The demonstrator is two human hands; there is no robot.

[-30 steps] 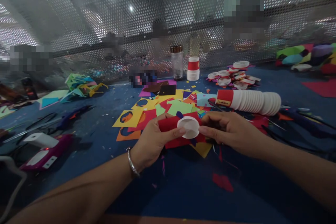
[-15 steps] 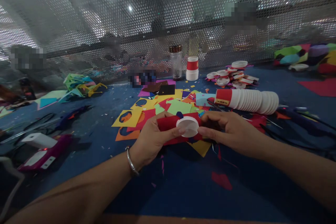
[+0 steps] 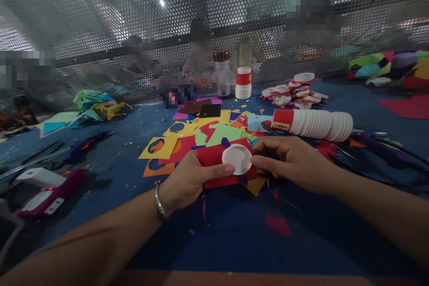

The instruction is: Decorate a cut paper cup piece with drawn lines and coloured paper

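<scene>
In the head view, my left hand (image 3: 192,176) is closed on a piece of red paper (image 3: 209,156), its thumb pressing the lower left of a white paper-cup base (image 3: 237,159). The round base lies against the red paper with its shallow hollow facing me. My right hand (image 3: 286,156) is curled, thumb and fingertips pinching at the right rim of the base; some fingers are hidden behind. A dark blue paper piece (image 3: 225,142) sticks out above the base. Under my hands lie coloured sheets, among them a yellow sheet with a cut-out hole (image 3: 164,148).
Stacked paper cups (image 3: 315,125) lie sideways at right, near a purple-handled tool (image 3: 378,149) with a cable. Behind stand a glass bottle (image 3: 222,76), upright cups (image 3: 243,84) and a heap of cut cup bases (image 3: 295,91). A purple power strip (image 3: 53,192) sits at left.
The white cup base has tipped to face me more fully, showing rounder. Both hands stay on the piece; the whole view has shifted slightly.
</scene>
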